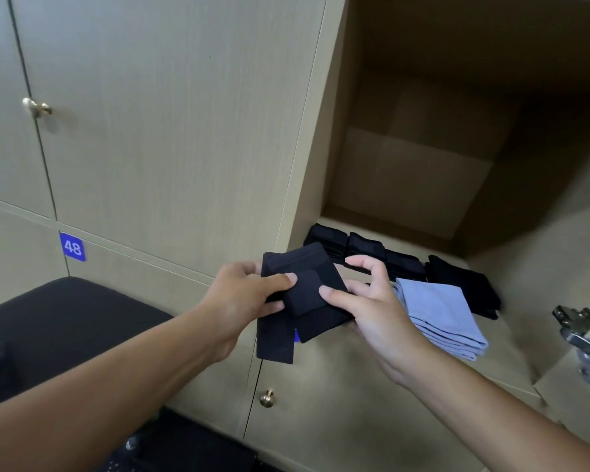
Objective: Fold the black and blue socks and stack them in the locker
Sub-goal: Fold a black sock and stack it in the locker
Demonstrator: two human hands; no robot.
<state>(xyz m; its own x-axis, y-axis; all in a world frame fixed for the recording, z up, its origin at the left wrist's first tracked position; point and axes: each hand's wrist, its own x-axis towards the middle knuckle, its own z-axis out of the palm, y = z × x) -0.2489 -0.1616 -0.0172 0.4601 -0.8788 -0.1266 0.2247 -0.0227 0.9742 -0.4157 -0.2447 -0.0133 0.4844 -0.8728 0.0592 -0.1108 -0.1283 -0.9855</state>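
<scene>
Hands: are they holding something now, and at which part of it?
Both hold one black sock. The left hand pinches its left edge at the folded flap; the right hand grips its right edge.

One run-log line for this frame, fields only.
stage: folding | left hand: pinches black sock | right hand: grips same sock | locker: blue stack, black piles

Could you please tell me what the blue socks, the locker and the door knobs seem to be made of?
Blue socks: soft matte knit fabric, probably; folded layers sag. Locker: pale wood-grain board, likely laminate; matte. Door knob: shiny brass-coloured metal, with glints.
</scene>
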